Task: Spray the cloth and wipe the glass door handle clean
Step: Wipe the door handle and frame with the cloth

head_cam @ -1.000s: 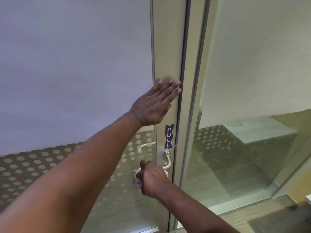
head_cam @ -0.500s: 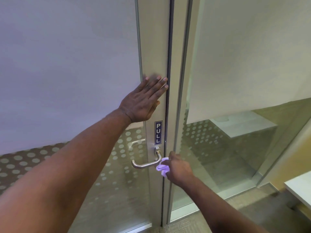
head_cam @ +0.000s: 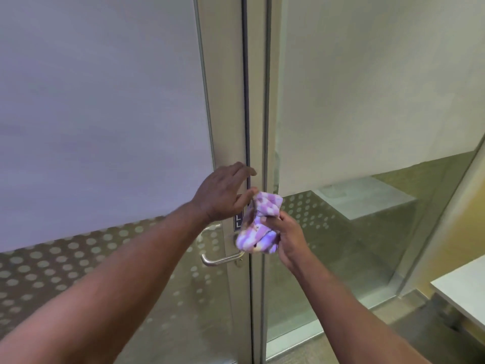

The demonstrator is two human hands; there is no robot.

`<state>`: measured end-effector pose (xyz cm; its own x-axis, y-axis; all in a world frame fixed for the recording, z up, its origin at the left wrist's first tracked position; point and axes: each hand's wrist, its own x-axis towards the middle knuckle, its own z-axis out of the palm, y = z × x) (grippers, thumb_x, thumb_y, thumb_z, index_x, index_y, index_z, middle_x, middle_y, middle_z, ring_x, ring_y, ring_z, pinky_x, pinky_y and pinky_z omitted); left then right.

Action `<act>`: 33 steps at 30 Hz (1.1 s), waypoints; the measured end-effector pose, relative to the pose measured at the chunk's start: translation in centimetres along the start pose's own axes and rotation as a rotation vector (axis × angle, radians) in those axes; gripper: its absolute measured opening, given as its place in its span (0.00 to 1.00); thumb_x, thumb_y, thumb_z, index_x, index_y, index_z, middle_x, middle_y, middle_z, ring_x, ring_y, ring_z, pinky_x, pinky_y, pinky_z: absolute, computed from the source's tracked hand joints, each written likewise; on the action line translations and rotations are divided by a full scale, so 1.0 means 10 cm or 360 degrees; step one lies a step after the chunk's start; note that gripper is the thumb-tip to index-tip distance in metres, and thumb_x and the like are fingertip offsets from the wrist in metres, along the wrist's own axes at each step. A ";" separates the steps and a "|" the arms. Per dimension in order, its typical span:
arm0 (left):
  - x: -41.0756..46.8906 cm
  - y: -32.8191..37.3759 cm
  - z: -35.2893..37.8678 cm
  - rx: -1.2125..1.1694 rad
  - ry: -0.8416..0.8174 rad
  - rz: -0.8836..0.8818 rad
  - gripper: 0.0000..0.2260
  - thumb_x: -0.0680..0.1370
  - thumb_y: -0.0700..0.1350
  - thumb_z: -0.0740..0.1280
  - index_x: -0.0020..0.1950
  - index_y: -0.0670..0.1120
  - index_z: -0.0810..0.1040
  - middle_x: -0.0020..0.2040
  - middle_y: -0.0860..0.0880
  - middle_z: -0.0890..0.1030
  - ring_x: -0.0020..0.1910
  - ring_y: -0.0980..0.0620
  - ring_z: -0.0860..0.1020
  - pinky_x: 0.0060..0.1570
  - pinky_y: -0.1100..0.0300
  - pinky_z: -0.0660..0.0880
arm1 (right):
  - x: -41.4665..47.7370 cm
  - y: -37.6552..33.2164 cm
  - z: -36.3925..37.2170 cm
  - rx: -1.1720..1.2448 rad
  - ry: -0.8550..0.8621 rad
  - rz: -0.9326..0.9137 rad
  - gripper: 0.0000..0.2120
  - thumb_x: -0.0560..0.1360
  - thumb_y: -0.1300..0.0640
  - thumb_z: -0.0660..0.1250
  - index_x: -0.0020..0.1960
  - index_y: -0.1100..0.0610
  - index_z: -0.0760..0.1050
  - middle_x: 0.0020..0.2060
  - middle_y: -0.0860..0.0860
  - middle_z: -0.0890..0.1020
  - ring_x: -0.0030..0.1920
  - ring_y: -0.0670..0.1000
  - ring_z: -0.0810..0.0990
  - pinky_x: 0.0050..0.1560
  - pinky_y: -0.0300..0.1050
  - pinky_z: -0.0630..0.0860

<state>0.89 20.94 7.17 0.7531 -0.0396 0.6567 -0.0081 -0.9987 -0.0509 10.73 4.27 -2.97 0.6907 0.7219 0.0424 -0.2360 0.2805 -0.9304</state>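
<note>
Head view: right hand [head_cam: 291, 240] clutches the cloth [head_cam: 258, 232], seemingly soft and light, best held wadded; left hand [head_cam: 220, 195] spread beside it, door handle [head_cam: 220, 260] below.

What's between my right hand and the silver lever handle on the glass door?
Only the crumpled purple-and-white cloth, gripped by the right hand. In the head view it covers the silver lever handle's pivot end; whether they touch can't be told.

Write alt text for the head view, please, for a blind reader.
A right hand grips a bunched purple-and-white cloth just above the metal lever handle of a glass door; the open left hand hovers beside the cloth.
</note>
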 end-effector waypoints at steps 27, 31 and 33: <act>-0.41 0.16 -0.06 -0.1116 -0.0091 -0.1309 0.24 0.76 0.48 0.67 0.73 0.55 0.70 0.60 0.50 0.81 0.55 0.50 0.82 0.56 0.48 0.81 | -0.08 -0.13 0.28 0.0295 0.0061 -0.0016 0.19 0.74 0.61 0.76 0.63 0.66 0.81 0.57 0.67 0.85 0.58 0.68 0.84 0.62 0.69 0.79; -0.37 0.04 -0.10 -0.0768 -0.0004 -0.1060 0.26 0.75 0.49 0.67 0.74 0.52 0.69 0.61 0.51 0.80 0.58 0.52 0.79 0.59 0.54 0.77 | -0.02 -0.02 0.23 -0.0260 0.0408 -0.0149 0.11 0.71 0.58 0.76 0.52 0.60 0.84 0.48 0.61 0.88 0.53 0.65 0.86 0.54 0.60 0.83; -0.32 -0.05 -0.14 -0.0521 0.0042 -0.0854 0.26 0.75 0.47 0.67 0.74 0.51 0.70 0.65 0.50 0.79 0.63 0.51 0.77 0.63 0.53 0.74 | 0.01 0.09 0.17 -0.0545 0.0562 -0.0219 0.08 0.72 0.59 0.74 0.51 0.56 0.83 0.46 0.55 0.87 0.50 0.60 0.86 0.52 0.54 0.82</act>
<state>-2.39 21.51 6.14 0.6919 0.4731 0.5453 0.1624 -0.8380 0.5210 9.44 5.64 -3.16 0.9024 0.4186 0.1021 0.0699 0.0915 -0.9933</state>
